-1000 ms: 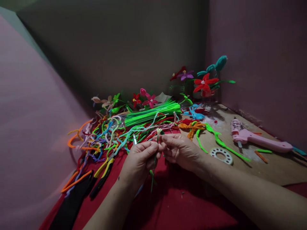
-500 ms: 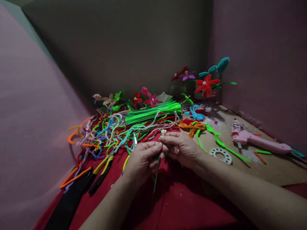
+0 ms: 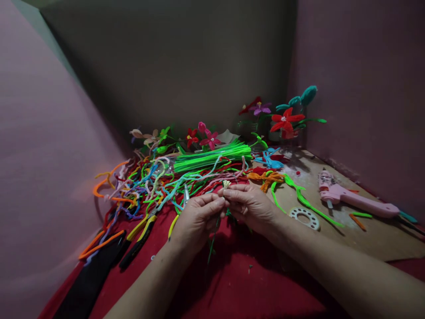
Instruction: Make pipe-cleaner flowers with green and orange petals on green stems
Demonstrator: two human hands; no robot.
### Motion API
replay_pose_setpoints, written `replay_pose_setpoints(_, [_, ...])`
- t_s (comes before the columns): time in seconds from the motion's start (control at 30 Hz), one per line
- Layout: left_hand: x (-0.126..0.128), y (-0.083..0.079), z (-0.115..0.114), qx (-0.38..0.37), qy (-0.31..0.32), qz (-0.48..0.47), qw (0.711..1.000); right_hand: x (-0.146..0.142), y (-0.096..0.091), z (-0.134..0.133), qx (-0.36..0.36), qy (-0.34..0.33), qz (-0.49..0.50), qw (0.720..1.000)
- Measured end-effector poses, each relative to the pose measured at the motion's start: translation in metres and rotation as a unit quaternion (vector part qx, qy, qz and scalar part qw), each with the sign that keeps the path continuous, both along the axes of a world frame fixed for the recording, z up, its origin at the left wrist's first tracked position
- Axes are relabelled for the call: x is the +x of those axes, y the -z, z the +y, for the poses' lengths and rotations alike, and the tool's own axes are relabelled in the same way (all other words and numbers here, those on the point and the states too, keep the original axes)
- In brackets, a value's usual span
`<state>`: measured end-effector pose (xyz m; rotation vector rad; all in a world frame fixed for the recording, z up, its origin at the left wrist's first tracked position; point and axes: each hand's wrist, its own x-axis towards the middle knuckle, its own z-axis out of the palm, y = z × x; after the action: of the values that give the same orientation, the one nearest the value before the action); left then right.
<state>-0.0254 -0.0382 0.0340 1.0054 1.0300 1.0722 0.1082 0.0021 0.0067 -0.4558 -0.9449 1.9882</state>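
Both of my hands meet over the red cloth and pinch one thin green pipe-cleaner stem that hangs down between them. A small cream tuft tops the stem just above my fingertips. My left hand is closed on the stem from the left. Fingers of my right hand are pressed together on it right below the tuft. A metal tip sticks up beside my left hand; I cannot tell whether that hand holds it.
A tangle of coloured pipe cleaners and a bundle of bright green ones lie behind my hands. Finished flowers stand at the back right. A pink glue gun and a white ring rest on cardboard. Yellow-handled pliers lie left.
The view has shifted slightly. My hands stay pinched on the stem, and its hanging end has swung a little.
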Motion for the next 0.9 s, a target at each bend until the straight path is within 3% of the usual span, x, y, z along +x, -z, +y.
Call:
replay_pose_setpoints(0.1, [0.0, -0.001, 0.0, 0.01, -0.005, -0.003, 1.0, 0.002, -0.001, 0.0, 0.008, -0.012, 0.019, 1.0])
replay_pose_setpoints(0.27, [0.0, -0.002, -0.002, 0.009, -0.018, -0.006, 1.0, 0.004, 0.0, 0.001, -0.041, 0.014, 0.029, 0.999])
replay_pose_setpoints(0.4, [-0.001, -0.003, -0.001, 0.01, -0.024, -0.015, 1.0, 0.004, -0.003, 0.006, -0.04, 0.055, 0.014, 0.998])
replay_pose_setpoints(0.5, [-0.003, -0.003, 0.001, 0.002, -0.018, -0.05, 0.999, 0.015, -0.017, 0.012, -0.033, 0.115, 0.0, 0.993])
replay_pose_setpoints(0.7, [-0.005, -0.001, 0.005, -0.057, -0.04, -0.125, 0.99, 0.07, -0.059, 0.018, 0.063, 0.264, 0.007, 0.962])
replay_pose_setpoints(0.9, [-0.007, 0.001, 0.004, -0.067, -0.017, -0.159, 0.985, 0.104, -0.062, 0.018, 0.154, 0.345, -0.14, 0.915])
